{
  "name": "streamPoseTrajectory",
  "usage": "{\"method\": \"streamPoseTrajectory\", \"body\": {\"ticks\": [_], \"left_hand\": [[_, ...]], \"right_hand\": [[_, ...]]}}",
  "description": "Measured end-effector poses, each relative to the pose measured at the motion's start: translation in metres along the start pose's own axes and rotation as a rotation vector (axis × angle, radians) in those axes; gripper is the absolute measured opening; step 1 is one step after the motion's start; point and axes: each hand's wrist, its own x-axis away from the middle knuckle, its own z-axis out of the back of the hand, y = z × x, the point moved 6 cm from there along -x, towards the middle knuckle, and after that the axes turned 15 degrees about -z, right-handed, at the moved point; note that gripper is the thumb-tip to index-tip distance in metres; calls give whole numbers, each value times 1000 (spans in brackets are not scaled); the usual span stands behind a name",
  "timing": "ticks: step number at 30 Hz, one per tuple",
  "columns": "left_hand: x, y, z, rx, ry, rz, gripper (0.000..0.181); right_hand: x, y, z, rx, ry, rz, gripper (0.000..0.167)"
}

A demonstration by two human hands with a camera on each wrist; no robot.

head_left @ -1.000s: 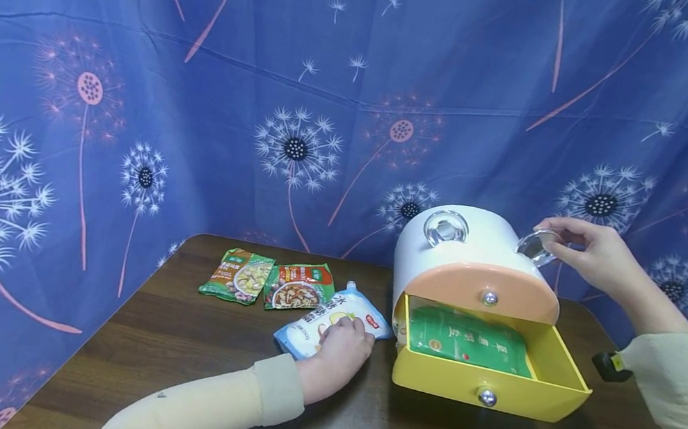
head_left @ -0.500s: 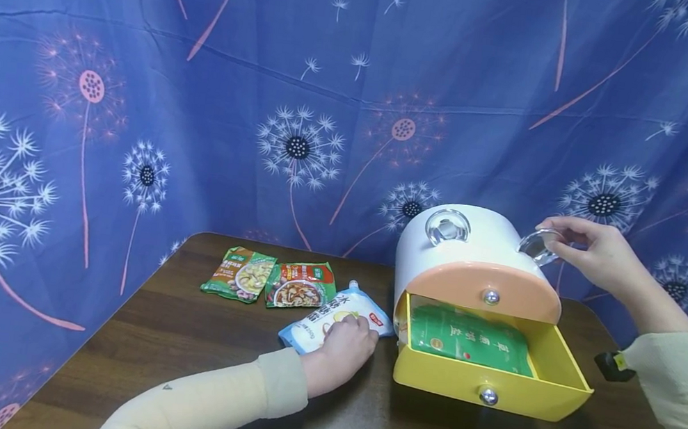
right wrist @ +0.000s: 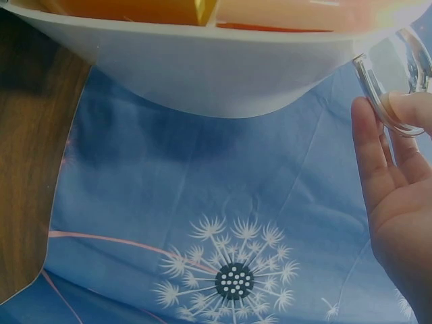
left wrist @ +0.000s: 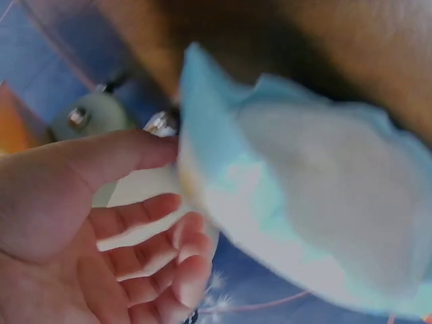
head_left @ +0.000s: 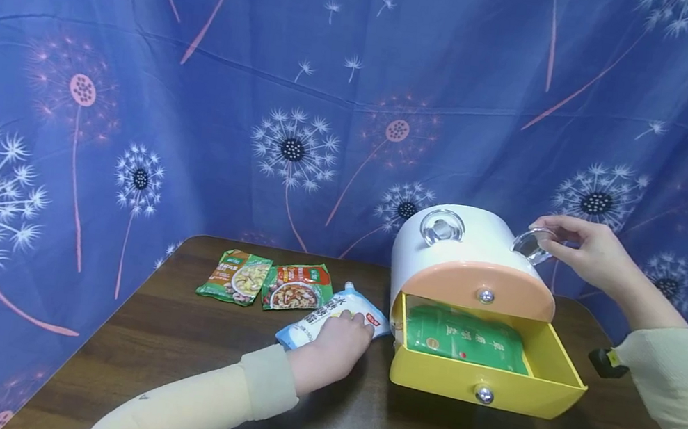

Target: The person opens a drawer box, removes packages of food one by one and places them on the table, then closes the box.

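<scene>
A blue-and-white spouted pouch lies on the table left of a small drawer cabinet. My left hand reaches over the pouch with bent fingers; in the left wrist view its thumb touches the edge of the pouch, which is blurred. The cabinet has a white rounded top with two clear ring handles. My right hand pinches the right ring handle between thumb and fingers, as the ring in the right wrist view also shows.
The yellow lower drawer is pulled out and holds a green packet. The peach upper drawer is closed. Two green food packets, one yellowish and one red, lie at the back left. A patterned blue cloth hangs behind.
My left hand has shifted slightly left on the pouch. The right hand stays on the ring handle, and the drawer has not moved.
</scene>
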Motion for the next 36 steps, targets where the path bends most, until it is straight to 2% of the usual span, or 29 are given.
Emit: {"method": "streamPoseTrajectory", "body": {"ticks": [5, 10, 18, 22, 26, 32, 36], "left_hand": [[2, -9, 24, -3, 92, -32, 42], [5, -17, 44, -8, 164, -21, 39], [11, -27, 71, 81, 182, 7, 44], [15, -33, 93, 115, 223, 16, 43], [18, -38, 116, 142, 293, 16, 41], [20, -39, 146, 165, 388, -7, 32], [19, -35, 163, 165, 389, -18, 31]], "right_hand": [[0, 0, 1, -4, 16, 8, 37], [0, 1, 2, -1, 22, 8, 36], [1, 2, -1, -3, -12, -11, 40], [0, 1, -1, -11, -11, -5, 40], [-1, 2, -1, -13, -9, -13, 41], [0, 3, 0, 2, -5, -31, 41], [0, 3, -1, 3, -1, -38, 41]]}}
